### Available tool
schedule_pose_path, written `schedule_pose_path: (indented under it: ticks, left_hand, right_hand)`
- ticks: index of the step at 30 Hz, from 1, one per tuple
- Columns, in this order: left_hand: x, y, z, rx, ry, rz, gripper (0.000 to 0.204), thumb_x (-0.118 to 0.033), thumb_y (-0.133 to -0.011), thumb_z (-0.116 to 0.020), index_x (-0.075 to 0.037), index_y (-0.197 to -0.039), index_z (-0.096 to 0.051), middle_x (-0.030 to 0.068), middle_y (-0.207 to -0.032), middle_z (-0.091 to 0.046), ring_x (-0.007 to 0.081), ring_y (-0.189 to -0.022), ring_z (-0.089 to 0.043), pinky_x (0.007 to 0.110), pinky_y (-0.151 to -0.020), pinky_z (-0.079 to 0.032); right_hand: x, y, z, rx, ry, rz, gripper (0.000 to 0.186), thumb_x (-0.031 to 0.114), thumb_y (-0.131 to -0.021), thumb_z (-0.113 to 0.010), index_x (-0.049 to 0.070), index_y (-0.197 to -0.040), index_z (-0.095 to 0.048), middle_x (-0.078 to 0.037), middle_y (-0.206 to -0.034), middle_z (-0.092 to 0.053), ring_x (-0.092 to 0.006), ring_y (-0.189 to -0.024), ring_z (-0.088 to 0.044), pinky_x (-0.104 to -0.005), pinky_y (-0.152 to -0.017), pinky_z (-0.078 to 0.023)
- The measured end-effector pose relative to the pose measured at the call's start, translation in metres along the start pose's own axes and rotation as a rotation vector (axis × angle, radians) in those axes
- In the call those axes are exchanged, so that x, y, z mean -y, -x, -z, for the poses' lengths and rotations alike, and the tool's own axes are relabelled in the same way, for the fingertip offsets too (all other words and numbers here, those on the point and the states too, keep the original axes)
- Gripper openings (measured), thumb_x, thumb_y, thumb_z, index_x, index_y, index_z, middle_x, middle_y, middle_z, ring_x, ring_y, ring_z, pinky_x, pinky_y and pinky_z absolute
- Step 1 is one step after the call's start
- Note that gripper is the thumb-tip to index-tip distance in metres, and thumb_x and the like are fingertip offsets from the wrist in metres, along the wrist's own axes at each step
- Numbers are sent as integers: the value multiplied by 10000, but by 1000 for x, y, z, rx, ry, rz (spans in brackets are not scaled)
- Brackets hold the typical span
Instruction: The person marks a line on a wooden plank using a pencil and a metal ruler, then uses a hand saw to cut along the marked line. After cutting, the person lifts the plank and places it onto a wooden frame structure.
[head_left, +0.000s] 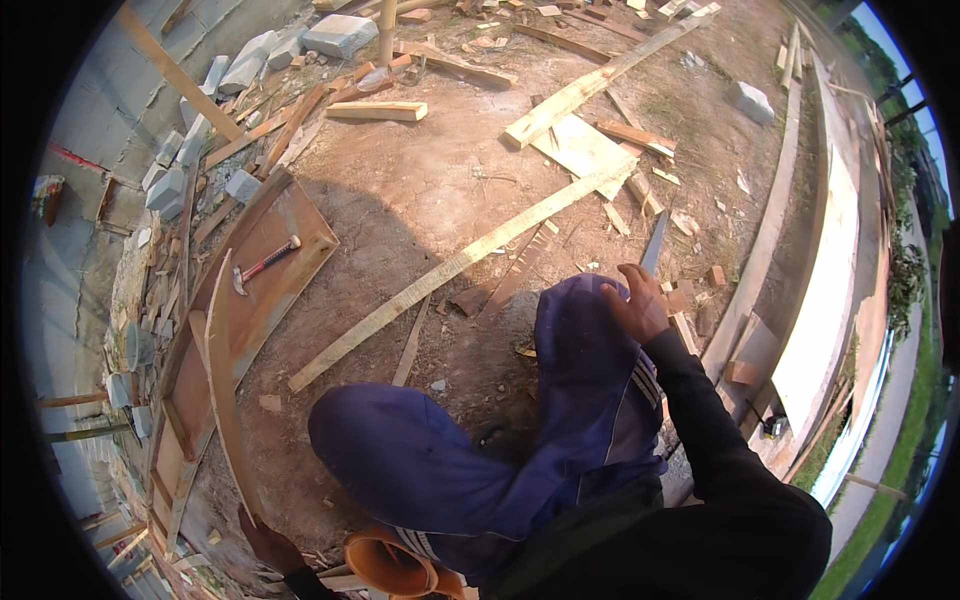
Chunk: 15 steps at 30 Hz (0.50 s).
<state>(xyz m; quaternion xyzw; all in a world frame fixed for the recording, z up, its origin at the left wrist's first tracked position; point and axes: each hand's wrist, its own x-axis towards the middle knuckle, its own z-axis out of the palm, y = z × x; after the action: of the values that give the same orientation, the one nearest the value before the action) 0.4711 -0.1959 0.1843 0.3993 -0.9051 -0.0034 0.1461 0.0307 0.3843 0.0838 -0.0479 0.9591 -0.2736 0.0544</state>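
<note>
At the lower left, my left hand (272, 548) is closed at the near end of a thin, slightly bent wooden strip (224, 390); its fingers show only in part. The strip slants away over a long brown wooden panel with raised edges (300, 225). A claw hammer (268, 262) with a red and black handle lies on that panel. My right hand (637, 305) rests on my bent right knee, fingers spread and holding nothing. Just beyond it stands out a grey saw blade (655, 245), its handle hidden. A long pale batten (450, 262) crosses the ground before my knees.
An orange, hollow, round-mouthed object (385, 562) is beside my left leg. Another thick batten (610, 78) and a pale board (578, 150) lie farther off. Concrete blocks (340, 36) and wood scraps line the left wall. Long boards (825, 270) lie along the right.
</note>
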Motion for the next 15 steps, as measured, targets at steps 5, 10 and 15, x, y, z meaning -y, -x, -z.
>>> schedule_pose_path:
  ticks: [5, 10, 15]
  left_hand:
    - [-31, -19, -61, 52, 1, -322, 362, 60, -1008, -519, 56, -1368, -552, 260, -1353, -616, 403, -1268, -602, 459, -1061, -500]
    - [-92, -51, -89, 35, 57, -414, 359, 69, -975, -555, 69, -1334, -564, 263, -1336, -628, 432, -1230, -619, 469, -1046, -510]
    - [-151, -37, -118, 11, 80, -490, 397, -12, -931, -646, 74, -1312, -576, 262, -1334, -634, 438, -1211, -627, 500, -1005, -515]
  right_hand:
    - [10, 47, -20, 104, 111, 41, 808, 525, -954, -618, 4, -1528, -390, -267, -1552, -407, -441, -1458, -371, -508, -1201, -307]
    - [76, 83, 14, 369, 228, 452, 802, 575, -964, -576, 46, -1540, -398, -196, -1593, -381, -407, -1503, -309, -638, -1225, -186]
    - [41, 136, 10, 985, 258, 1330, 635, 559, -947, -581, 104, -1390, -587, -151, -1453, -549, -331, -1415, -459, -672, -1210, -208]
